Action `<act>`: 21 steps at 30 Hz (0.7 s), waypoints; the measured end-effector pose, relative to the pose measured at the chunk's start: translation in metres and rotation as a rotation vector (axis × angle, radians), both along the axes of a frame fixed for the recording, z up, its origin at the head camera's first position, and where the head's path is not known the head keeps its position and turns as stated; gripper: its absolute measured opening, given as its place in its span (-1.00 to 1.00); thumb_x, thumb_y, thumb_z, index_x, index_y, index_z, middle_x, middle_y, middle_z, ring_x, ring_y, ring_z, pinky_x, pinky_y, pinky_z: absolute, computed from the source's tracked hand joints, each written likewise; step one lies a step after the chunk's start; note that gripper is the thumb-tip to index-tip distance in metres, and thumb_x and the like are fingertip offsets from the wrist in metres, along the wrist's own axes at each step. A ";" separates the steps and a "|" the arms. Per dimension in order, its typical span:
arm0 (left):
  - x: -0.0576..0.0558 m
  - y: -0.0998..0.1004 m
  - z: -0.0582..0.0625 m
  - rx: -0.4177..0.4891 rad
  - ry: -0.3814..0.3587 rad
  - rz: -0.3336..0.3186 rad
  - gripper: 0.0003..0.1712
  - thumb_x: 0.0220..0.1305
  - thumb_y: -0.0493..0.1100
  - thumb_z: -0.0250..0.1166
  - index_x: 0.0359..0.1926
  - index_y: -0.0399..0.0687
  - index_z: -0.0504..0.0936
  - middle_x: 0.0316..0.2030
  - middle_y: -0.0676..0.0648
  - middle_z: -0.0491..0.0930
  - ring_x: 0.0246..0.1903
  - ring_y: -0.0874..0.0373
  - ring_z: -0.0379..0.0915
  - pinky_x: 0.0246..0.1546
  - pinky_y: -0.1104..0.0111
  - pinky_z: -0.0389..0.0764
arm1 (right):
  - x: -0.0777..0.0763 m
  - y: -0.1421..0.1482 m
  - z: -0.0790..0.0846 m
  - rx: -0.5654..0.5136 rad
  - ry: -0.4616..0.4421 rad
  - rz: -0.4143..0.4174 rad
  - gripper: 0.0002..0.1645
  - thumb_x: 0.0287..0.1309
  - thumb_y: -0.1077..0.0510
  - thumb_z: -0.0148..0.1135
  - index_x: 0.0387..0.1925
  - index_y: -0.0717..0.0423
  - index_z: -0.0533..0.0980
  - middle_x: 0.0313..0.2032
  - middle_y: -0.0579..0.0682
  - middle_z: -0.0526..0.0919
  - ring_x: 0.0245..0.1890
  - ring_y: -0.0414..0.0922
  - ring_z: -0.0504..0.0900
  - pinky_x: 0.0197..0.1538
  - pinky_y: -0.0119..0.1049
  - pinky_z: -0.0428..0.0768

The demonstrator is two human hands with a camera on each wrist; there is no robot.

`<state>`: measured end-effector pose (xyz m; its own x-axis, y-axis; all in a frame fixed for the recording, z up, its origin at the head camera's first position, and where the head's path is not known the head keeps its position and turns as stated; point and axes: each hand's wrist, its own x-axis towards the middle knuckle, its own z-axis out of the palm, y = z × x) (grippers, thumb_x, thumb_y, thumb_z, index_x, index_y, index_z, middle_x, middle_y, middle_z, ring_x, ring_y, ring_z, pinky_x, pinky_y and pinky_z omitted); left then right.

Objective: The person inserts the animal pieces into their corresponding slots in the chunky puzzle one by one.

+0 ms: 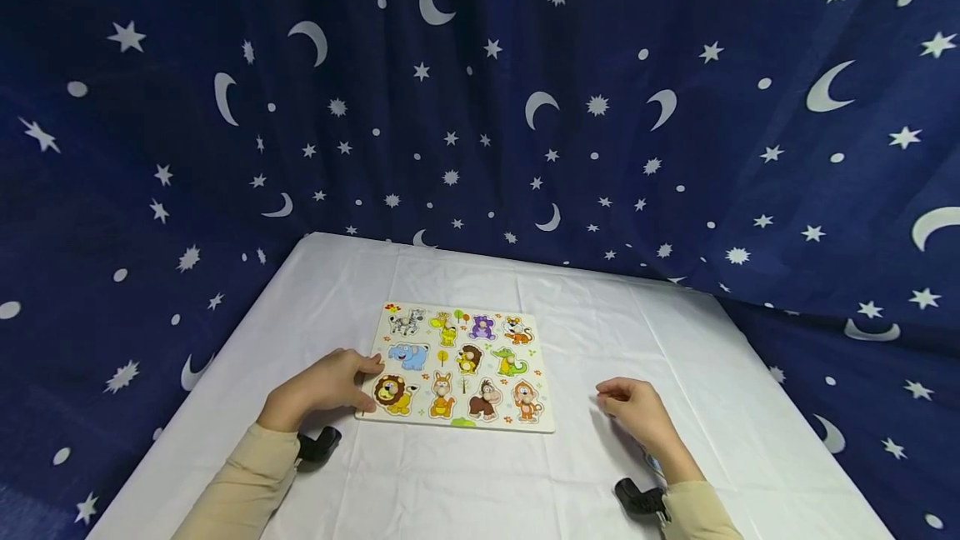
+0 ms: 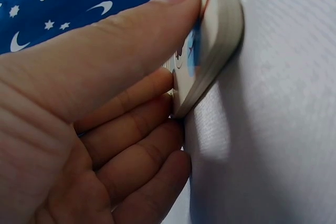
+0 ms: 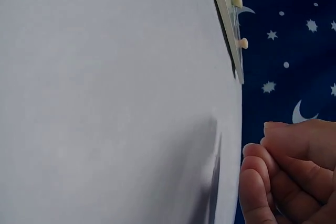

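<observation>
A peg puzzle board (image 1: pixel 457 419) with cartoon animals lies flat on the white-covered table. Knobs stand up from animal pieces such as the lion (image 1: pixel 391 391) and the monkey (image 1: pixel 527 401). At the board's left edge is my left hand (image 1: pixel 337 382), with its thumb against the near left corner and its fingers along the side. The left wrist view has the thumb (image 2: pixel 131 40) lying over the board's edge. My right hand (image 1: pixel 637 411) hovers to the right of the board, apart from it, fingers loosely curled and nothing held.
A white cloth (image 1: pixel 600 307) with fold lines covers the table. Dark blue curtains (image 1: pixel 495 107) with moons and stars stand behind it and at both sides. Partly hidden behind the right wrist is a small blue-and-white thing (image 1: pixel 652 463). Black camera mounts (image 1: pixel 321 445) sit at both wrists.
</observation>
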<state>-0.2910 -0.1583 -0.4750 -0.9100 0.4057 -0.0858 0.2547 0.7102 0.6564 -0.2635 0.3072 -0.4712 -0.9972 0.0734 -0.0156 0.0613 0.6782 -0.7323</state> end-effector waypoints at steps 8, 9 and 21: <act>-0.001 -0.001 0.001 -0.011 -0.009 0.001 -0.30 -0.31 -0.13 0.48 -0.01 -0.22 0.53 0.13 -0.15 0.39 0.19 -0.03 0.22 0.18 0.14 0.25 | 0.014 0.016 0.002 0.015 0.005 -0.061 -0.71 -0.01 0.22 0.21 -0.19 0.25 0.54 -0.36 0.04 0.63 -0.44 -0.26 0.53 -0.42 -0.45 0.51; -0.001 -0.001 0.001 -0.012 -0.008 0.001 -0.30 -0.31 -0.12 0.48 -0.01 -0.23 0.53 0.13 -0.15 0.39 0.19 -0.03 0.22 0.18 0.14 0.26 | 0.015 0.017 0.002 0.016 0.004 -0.067 -0.71 -0.01 0.23 0.20 -0.19 0.26 0.54 -0.36 0.04 0.63 -0.45 -0.26 0.54 -0.42 -0.45 0.52; 0.001 0.000 0.001 -0.002 -0.022 0.001 -0.29 -0.32 -0.13 0.48 0.00 -0.23 0.53 0.13 -0.15 0.39 0.18 -0.03 0.23 0.17 0.14 0.27 | 0.033 0.040 0.001 0.165 -0.012 -0.167 -0.71 -0.05 0.17 0.21 -0.23 0.22 0.57 -0.45 -0.04 0.62 -0.51 -0.25 0.47 -0.47 -0.43 0.44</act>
<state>-0.2897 -0.1584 -0.4739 -0.9084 0.4043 -0.1062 0.2394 0.7116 0.6605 -0.2307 0.3469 -0.4705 -0.9709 0.2396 -0.0014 0.1905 0.7682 -0.6112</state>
